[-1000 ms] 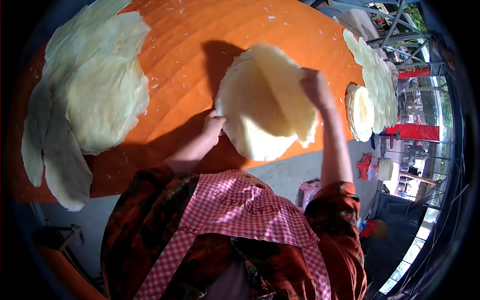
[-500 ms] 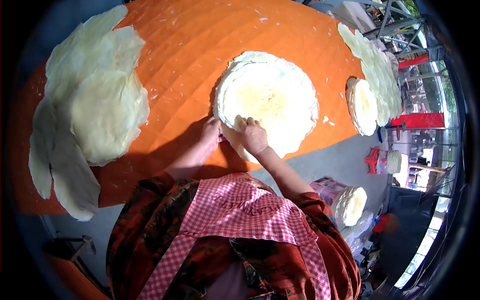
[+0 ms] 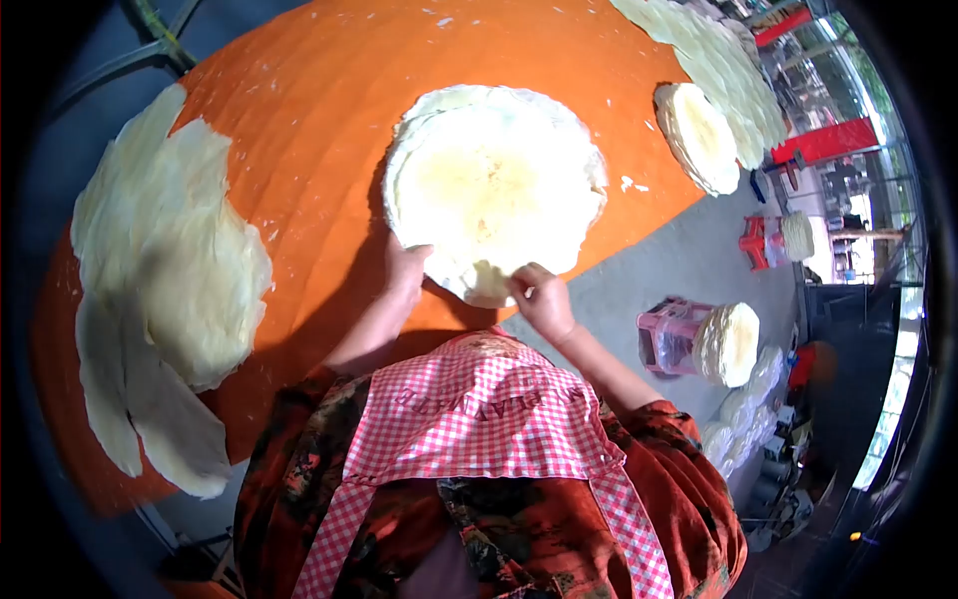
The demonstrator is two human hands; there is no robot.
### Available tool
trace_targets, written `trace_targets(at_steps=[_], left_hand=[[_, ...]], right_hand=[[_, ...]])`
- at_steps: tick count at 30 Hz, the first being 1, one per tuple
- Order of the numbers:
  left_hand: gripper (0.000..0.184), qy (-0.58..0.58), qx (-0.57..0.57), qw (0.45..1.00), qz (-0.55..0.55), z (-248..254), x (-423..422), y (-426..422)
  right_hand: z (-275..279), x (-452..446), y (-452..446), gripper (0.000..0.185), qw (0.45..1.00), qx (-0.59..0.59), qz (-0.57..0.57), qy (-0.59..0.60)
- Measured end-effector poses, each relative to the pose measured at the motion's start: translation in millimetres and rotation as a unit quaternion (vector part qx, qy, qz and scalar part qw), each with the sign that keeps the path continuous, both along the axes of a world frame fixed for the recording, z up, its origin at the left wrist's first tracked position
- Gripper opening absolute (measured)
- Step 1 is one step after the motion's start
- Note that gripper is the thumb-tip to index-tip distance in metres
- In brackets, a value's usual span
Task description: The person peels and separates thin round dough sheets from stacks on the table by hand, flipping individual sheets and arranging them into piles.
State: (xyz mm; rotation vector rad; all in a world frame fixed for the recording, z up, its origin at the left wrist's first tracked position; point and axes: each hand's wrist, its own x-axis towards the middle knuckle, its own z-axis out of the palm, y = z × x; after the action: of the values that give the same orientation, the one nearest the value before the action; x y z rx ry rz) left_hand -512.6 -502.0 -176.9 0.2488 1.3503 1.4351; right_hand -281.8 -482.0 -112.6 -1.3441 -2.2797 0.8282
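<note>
Shifted rightward to the near rim, the right hand [image 3: 544, 303] pinches closed on the stack of round sheets [image 3: 494, 190] atop the orange tabletop [image 3: 309, 130] — left hand [image 3: 406, 268] at its left rim, closure indeterminable — likely light, tear-prone, best held by the edges.

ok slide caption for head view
Left hand and right hand at the near edge of a pale stack, orange tabletop below

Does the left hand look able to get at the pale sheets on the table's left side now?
Probably yes: the left hand is at the edge of the round stack, and only orange tabletop shows between it and the pale sheets on the left.
</note>
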Motion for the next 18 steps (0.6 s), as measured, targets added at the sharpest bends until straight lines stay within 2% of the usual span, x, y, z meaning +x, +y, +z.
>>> trace_targets(at_steps=[1,3,4,7,9,10,13,16,17,18], left_hand=[[0.055,0.000,0.026,1.000,0.010,-2.7,-0.2,-0.2],[0.057,-0.015,0.003,1.000,-0.005,-13.9,-4.6,-2.3],[0.056,-0.031,0.035,0.999,0.001,-32.2,-6.6,-4.4],[0.055,-0.051,0.022,0.998,-0.004,-23.7,-7.0,-7.9],[0.054,-0.059,0.012,0.998,-0.012,-29.3,-10.4,-6.2],[0.054,-0.075,0.018,0.997,-0.019,-30.9,-13.0,-6.2],[0.052,-0.105,0.043,0.993,-0.024,-35.2,-14.8,-6.4],[0.054,-0.107,0.030,0.993,-0.034,-34.1,-15.1,-7.7],[0.056,-0.105,0.020,0.994,-0.039,-34.0,-15.0,-8.0],[0.055,-0.098,0.022,0.994,-0.042,-37.0,-15.7,-8.0]], right_hand=[[-16.4,23.7,9.0,0.009,0.993,-0.084,-0.070,0.035],[-37.5,60.4,53.1,0.008,0.988,-0.016,-0.135,0.075],[-36.9,69.7,78.7,0.010,0.984,0.039,-0.163,0.065],[-56.9,82.1,155.7,0.016,0.958,0.165,-0.233,0.024],[-72.7,85.4,192.6,0.027,0.965,0.105,-0.236,-0.050],[-50.7,76.6,202.4,0.040,0.969,-0.031,-0.219,-0.113],[-54.6,70.4,214.4,0.043,0.966,-0.022,-0.256,0.018],[-62.4,69.7,233.6,0.037,0.952,-0.157,-0.182,0.191],[-42.6,63.9,231.9,0.033,0.937,-0.201,-0.139,0.248],[0.2,53.5,215.5,0.026,0.915,-0.250,-0.081,0.307]])
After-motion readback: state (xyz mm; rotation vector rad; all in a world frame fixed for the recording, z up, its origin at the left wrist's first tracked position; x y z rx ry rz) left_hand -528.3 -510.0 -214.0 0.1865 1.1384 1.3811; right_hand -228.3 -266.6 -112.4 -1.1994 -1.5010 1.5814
